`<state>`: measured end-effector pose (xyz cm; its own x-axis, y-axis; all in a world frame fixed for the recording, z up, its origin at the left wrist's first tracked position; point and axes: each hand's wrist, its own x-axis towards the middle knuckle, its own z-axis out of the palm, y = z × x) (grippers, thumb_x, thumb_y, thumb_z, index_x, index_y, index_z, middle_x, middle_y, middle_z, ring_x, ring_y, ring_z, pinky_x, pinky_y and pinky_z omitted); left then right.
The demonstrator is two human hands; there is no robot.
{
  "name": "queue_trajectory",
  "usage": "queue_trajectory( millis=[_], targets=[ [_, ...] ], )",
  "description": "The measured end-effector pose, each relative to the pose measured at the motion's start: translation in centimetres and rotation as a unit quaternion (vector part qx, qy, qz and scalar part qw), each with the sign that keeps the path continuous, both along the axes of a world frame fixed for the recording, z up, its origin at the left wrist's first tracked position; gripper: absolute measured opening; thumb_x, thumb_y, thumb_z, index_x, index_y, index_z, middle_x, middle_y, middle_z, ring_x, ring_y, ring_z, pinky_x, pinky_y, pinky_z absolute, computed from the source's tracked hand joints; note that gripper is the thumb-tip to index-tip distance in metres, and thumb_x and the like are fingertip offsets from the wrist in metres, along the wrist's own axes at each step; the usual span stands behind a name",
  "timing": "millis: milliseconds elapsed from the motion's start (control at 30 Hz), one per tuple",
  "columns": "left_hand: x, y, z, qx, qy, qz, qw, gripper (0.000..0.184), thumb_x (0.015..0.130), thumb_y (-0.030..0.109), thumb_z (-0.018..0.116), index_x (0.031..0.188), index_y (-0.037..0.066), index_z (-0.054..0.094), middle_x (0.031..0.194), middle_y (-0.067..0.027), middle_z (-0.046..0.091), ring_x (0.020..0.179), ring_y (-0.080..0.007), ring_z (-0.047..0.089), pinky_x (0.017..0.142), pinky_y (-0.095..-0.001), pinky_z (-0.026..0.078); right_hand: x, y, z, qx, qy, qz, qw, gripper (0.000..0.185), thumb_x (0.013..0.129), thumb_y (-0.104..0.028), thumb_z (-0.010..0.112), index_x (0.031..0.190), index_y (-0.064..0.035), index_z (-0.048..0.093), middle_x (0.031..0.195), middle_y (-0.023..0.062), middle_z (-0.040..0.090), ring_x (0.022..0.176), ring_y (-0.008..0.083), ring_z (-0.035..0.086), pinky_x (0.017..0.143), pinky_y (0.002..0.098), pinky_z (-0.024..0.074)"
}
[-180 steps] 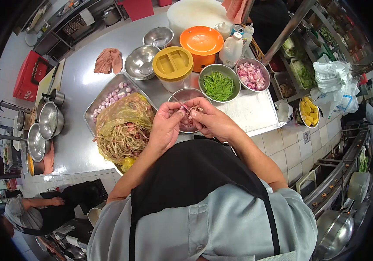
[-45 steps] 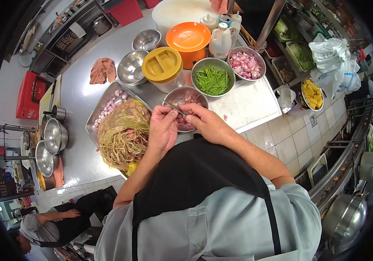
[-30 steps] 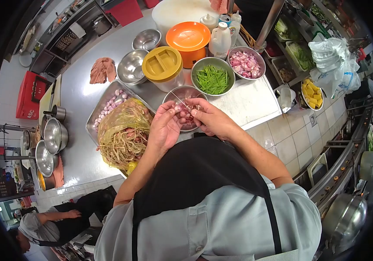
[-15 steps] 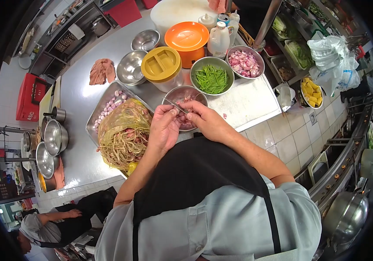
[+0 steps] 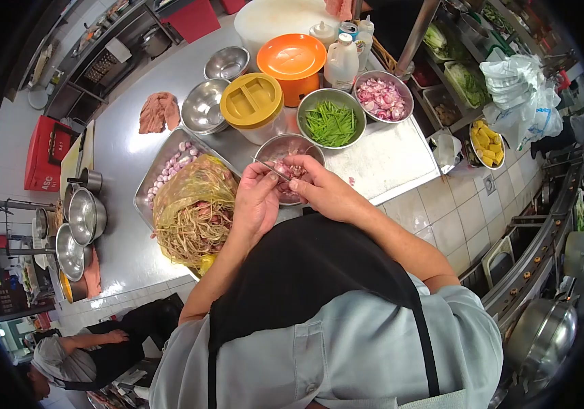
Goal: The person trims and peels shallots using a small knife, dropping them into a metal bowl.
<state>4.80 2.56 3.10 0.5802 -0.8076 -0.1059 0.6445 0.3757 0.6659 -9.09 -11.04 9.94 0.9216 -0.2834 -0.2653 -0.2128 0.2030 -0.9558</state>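
Note:
My right hand (image 5: 320, 189) is closed around a small knife (image 5: 269, 168), whose thin blade points left across my fingers. Close beside it, my left hand (image 5: 256, 199) pinches at the fingertips, and the small thing there is mostly hidden. Both hands are over the near side of a steel bowl (image 5: 280, 142) holding reddish peelings. Left of my left hand, a yellowish net bag (image 5: 193, 184) spills dry, stringy shallot tops. Behind it, small peeled shallots (image 5: 175, 170) lie in a metal tray (image 5: 143, 199).
Bowls of cut green vegetables (image 5: 331, 123) and sliced shallots (image 5: 382, 99) stand beyond my hands. A yellow-lidded tub (image 5: 252, 101), an orange container (image 5: 292, 57) and a white bottle (image 5: 342, 63) are behind. Steel bowls (image 5: 205, 106) and a cloth (image 5: 159, 112) sit left. Another person (image 5: 94, 351) is at lower left.
The knife has turned slightly, its blade now lying across my left fingertips at a different angle. My right fingers have shifted a little; both hands stay over the bowl.

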Motion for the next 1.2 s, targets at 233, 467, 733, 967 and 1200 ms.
queue_trajectory(
  millis=[233,467,733,967,1200],
  targets=[
    [0.7,0.4,-0.7,-0.007,0.017,-0.027,0.999,0.017,0.102,-0.001,0.063,0.116,0.004,0.057,0.11,-0.0135,0.072,0.101,-0.0241,0.071,0.094,-0.0428,0.058,0.3,-0.6,-0.7,0.011,0.01,-0.006,1.0,0.039,0.11,-0.011,0.054,0.148,-0.001,0.053,0.121,0.0092,0.067,0.103,0.0135,0.065,0.089,0.0297,0.055],
    [0.3,0.0,0.0,0.007,0.015,-0.029,0.999,0.014,0.103,0.001,0.063,0.115,0.005,0.057,0.108,-0.0116,0.072,0.1,-0.022,0.071,0.092,-0.0376,0.058,0.4,-0.5,-1.1,0.05,0.027,0.002,0.998,0.039,0.11,-0.011,0.054,0.148,-0.0023,0.055,0.115,0.0056,0.069,0.097,0.0101,0.064,0.082,0.0257,0.0533],
    [1.3,0.5,-0.3,0.046,0.061,-0.024,0.997,0.016,0.104,0.003,0.062,0.12,0.004,0.059,0.109,-0.0111,0.073,0.099,-0.0221,0.072,0.089,-0.0376,0.057,0.3,-1.3,-1.5,0.087,0.076,-0.026,0.993,0.046,0.111,-0.024,0.056,0.154,-0.0134,0.047,0.083,-0.0019,0.056,0.055,0.0038,0.04,0.045,0.0212,0.0295],
    [1.0,0.4,-0.1,0.025,0.008,-0.016,1.0,0.017,0.103,0.003,0.062,0.12,0.005,0.058,0.109,-0.0122,0.073,0.101,-0.0229,0.071,0.092,-0.0391,0.056,0.6,-0.9,-1.2,0.102,0.051,0.024,0.993,0.044,0.11,-0.02,0.055,0.153,-0.0114,0.048,0.087,0.0002,0.058,0.056,0.0044,0.043,0.046,0.0208,0.0322],
    [1.4,0.9,-0.4,-0.001,0.045,-0.039,0.998,0.02,0.103,0.002,0.061,0.122,0.005,0.057,0.111,-0.0115,0.072,0.102,-0.0233,0.07,0.092,-0.0394,0.056,0.8,-1.0,-1.4,0.173,0.067,0.014,0.983,0.037,0.111,-0.02,0.051,0.148,-0.0139,0.055,0.082,-0.003,0.053,0.053,0.0035,0.036,0.044,0.0212,0.0259]
  ],
)
